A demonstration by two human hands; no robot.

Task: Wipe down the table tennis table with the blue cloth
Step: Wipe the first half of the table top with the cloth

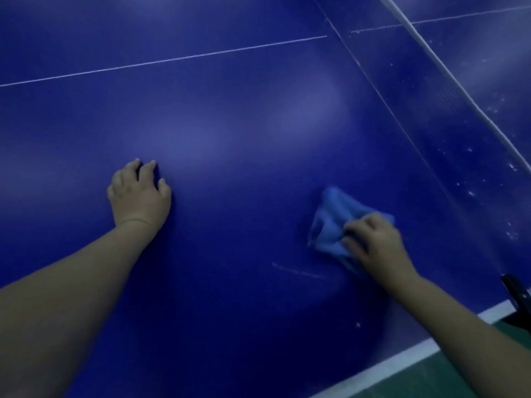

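Deep blue glossy table tennis tabletop (230,110) on every side, crossed by thin white lines, with a white-taped net (448,70) slanting past, ahead of the right hand (373,242) and to its outer side. Under that hand, a crumpled light-blue cloth (330,222), pressed against the tabletop and gripped by fingers curled down over its near part. Soft, light and limp by the look of it; likely to fold and slide easily, so best held at the bunched middle with the palm bearing down, not by a corner. Long axis slanting, from beneath the palm out past the fingertips toward the thumb side, loose end pointing away from the wrist. Left hand (140,193) well apart on that same side, holding nothing, fingers arched, tips braced on the bare surface. White specks (471,193) beyond the right hand near the net, seemingly not yet wiped; faint pale streak (298,270) near the thumb side of the right wrist.
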